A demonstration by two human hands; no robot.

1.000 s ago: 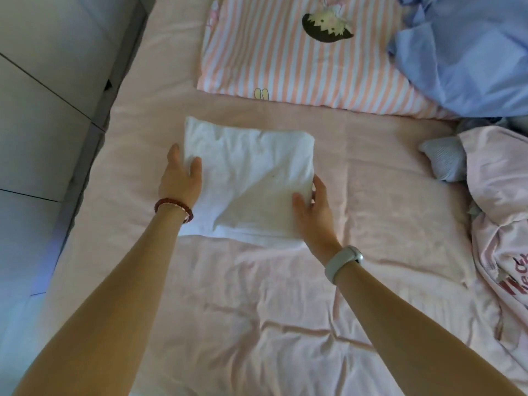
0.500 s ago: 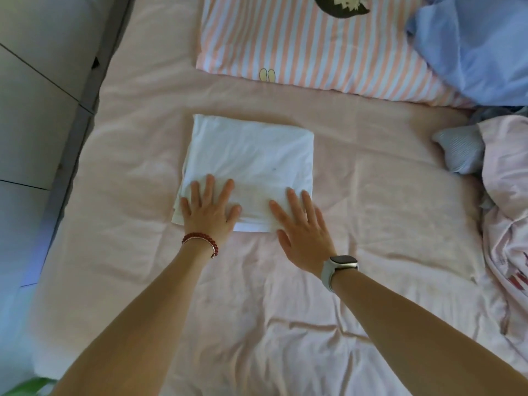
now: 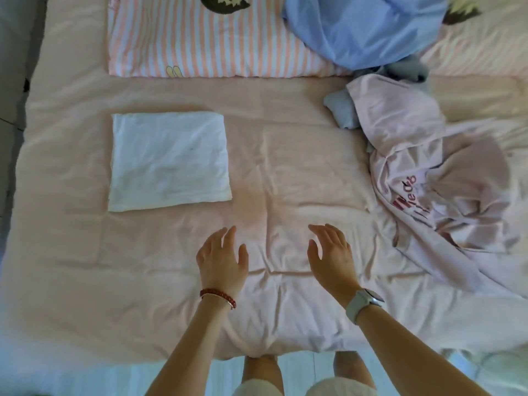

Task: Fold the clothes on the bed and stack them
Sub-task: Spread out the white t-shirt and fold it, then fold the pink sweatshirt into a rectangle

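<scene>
White cloth (image 3: 170,160), folded into a flat rectangle, lies on the pink bed (image 3: 300,167), toward the wall side and just short of the striped pillow (image 3: 200,41). We read this piece as finished and as the base of the stack.

Both hands are off it. Left hand (image 3: 221,260) and right hand (image 3: 333,260) hover over bare sheet, nearer to us than the folded cloth and well apart from it. Fingers of both are released, loosely spread, grasping nothing.

Step in hand, by our judgement: between garments. The pink shirt (image 3: 428,172) with red lettering lies crumpled far to the right of the folded cloth; a blue garment (image 3: 363,30) is heaped across the pillow's end, with a grey piece (image 3: 341,108) tucked between the two. The next move likely calls for a reach to the right, drawing the pink shirt onto the open sheet and spreading it flat.

Change from half a second back: both palms were then pressed on the near edge of the folded cloth; now they are lifted clear and withdrawn toward us. The cloth looks undisturbed.
</scene>
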